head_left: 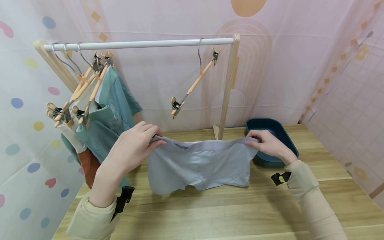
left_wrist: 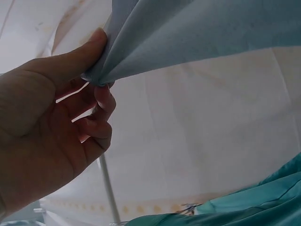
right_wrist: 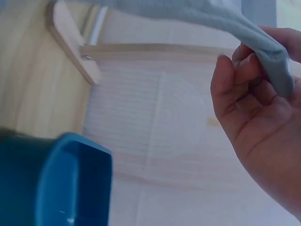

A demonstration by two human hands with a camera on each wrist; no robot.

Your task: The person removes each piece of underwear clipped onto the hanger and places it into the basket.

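Observation:
A pair of light grey boxer briefs (head_left: pixel 201 163) hangs stretched between both hands above the table, waistband up. At one end of the waistband, my left hand (head_left: pixel 132 145) pinches the cloth between thumb and fingers. The left wrist view shows that hand (left_wrist: pixel 61 99) gripping a corner of the briefs (left_wrist: pixel 188 37). My right hand (head_left: pixel 268 145) pinches the waistband's other end, in front of the blue bin. Seen from the right wrist, the right hand (right_wrist: pixel 263 108) has its fingers curled about a fold of the briefs (right_wrist: pixel 275 61).
Behind stands a rack with a white rail (head_left: pixel 141 43). One bare clip hanger (head_left: pixel 196 81) hangs at its right. Teal shorts (head_left: pixel 103 120) and other clothes hang on several hangers at the left. A dark blue bin (head_left: pixel 271 125) stands on the wooden table (head_left: pixel 192 216).

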